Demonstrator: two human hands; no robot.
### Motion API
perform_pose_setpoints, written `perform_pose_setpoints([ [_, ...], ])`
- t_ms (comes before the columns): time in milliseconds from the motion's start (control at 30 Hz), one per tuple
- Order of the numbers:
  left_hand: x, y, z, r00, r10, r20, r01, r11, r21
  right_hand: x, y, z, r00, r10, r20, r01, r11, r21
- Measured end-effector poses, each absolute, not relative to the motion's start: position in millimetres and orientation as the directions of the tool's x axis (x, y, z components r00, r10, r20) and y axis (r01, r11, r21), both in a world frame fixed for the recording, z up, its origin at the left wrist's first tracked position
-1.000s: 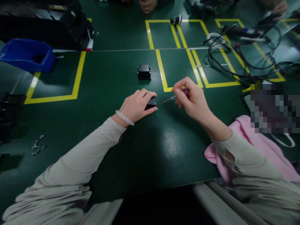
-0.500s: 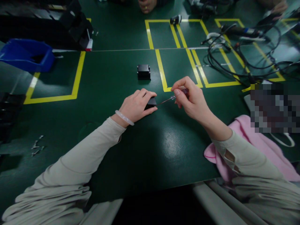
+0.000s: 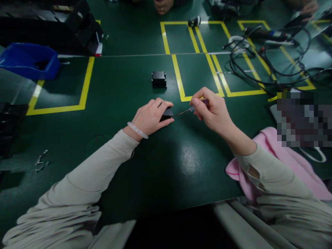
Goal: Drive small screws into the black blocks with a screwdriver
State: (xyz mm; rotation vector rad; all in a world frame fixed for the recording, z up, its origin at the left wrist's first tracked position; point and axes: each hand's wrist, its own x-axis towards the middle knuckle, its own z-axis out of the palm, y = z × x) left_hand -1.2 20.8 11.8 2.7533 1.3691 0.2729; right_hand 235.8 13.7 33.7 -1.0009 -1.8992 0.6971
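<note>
My left hand [image 3: 153, 117] is closed around a small black box [image 3: 168, 113], pressing it on the green tabletop, with thumb and fingers on opposite sides. Much of that box is hidden under the palm. In my right hand [image 3: 211, 109] is a screwdriver [image 3: 192, 109] with a clear purplish handle, pinched between thumb and fingers. Its thin shaft slopes down leftward, and the tip meets the right end of the held box, by my left thumb. A second black box [image 3: 159, 79], with small shiny bits at its sides, stands just beyond my hands.
Loose screws [image 3: 40, 162] lie at left. A blue bin [image 3: 31, 61] and black racks [image 3: 80, 27] stand far left. Black cables [image 3: 238, 69] coil at right behind a pink cloth [image 3: 272, 155]. A black cylinder [image 3: 194, 21] lies farther back. Another person's hand [image 3: 163, 6] shows at the top.
My right hand has dipped slightly, and its fingers have shifted a little on the screwdriver handle. The left hand and both black boxes stay in place.
</note>
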Motion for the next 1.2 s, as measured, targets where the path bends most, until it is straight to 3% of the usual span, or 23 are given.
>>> perform_pose_setpoints([
  [1200,-1.0,20.7,12.5,0.589,0.798,0.127,0.786,-0.602,0.143,235.3,12.8,33.8,-0.312,0.850,0.424,0.353,0.518,-0.779],
])
